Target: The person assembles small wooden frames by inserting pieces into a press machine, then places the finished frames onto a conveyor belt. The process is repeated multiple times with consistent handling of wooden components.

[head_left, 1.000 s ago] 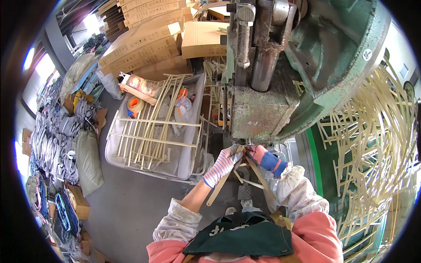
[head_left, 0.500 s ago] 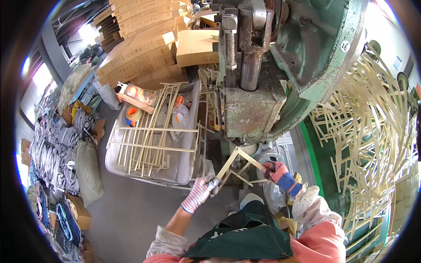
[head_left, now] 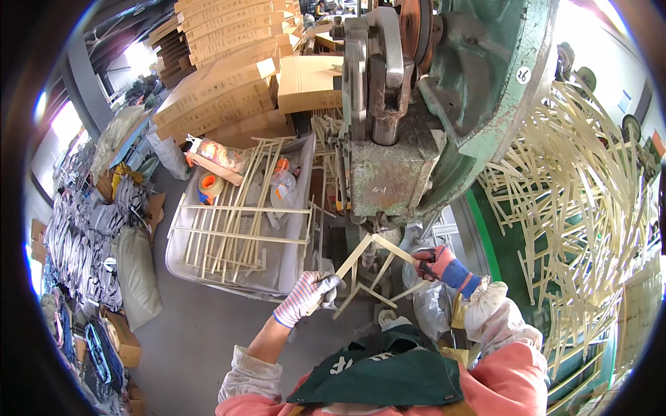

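A frame of pale flat strips, jointed in a zigzag, stretches between my hands with its peak under the head of a green press. My left hand, in a striped glove with grey fingertips, is closed on the lower left end of one strip. My right hand, in a red and blue glove, grips the strip on the other side of the peak. Further strips of the frame hang below, crossing each other. The press's tooling partly hides the joint at the peak.
To the left stands a white tub with pale strips, a tape roll and plastic bags. Cardboard boxes are stacked behind it. A large heap of pale strips lies at the right. A clear plastic bag hangs below my right hand.
The frame's lower strips now show spread wider below my hands. My left hand has shifted slightly left, both hands keeping their grip. Less of the press's shiny rod shows, and the view has tilted a little.
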Available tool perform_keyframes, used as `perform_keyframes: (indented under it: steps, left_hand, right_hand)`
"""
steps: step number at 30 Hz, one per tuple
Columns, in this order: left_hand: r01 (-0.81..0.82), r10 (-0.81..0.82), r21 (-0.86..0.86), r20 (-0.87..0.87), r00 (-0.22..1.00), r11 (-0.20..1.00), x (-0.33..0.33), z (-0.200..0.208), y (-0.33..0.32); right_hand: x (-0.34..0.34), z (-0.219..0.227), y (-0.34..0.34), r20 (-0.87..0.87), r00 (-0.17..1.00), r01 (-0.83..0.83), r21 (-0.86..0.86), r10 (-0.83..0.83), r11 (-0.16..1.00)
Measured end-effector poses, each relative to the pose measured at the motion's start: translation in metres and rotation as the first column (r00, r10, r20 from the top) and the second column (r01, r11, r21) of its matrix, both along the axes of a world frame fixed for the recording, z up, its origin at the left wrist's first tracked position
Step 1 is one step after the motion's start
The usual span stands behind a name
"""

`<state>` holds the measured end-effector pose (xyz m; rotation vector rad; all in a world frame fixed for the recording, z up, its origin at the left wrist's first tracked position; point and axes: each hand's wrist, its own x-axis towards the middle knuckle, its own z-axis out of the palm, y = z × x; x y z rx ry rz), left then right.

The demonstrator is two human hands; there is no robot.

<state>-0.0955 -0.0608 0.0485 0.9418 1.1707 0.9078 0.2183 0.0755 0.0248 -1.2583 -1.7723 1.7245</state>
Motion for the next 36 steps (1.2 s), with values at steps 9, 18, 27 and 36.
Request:
perform_keyframes:
  steps: [9,18,27,36]
  left_hand:
    - [0.347,-0.043,0.140,-0.881,0.472,0.927,-0.024,0.049,-0.017]
    - [0.565,-0.157,0.189,-0.848,0.507,0.803,-0.001,0.087,-0.047]
    - [0.449,0.028,0.770,-0.516,0.856,0.454,0.238,0.054,-0.076]
    - [0.443,0.116,0.896,-0.442,0.889,0.017,0.409,0.004,-0.057]
  right_hand:
    - [0.009,0.043,-0.052,0.286,0.955,-0.181,0.763,-0.073,0.621]
    - [0.071,0.092,-0.075,0.368,0.927,-0.328,0.696,0.074,0.639]
    - [0.181,0.108,-0.178,-0.107,0.902,0.423,0.424,-0.419,0.801]
    - [0.323,0.205,-0.350,-0.172,0.766,0.509,0.751,-0.620,0.420]
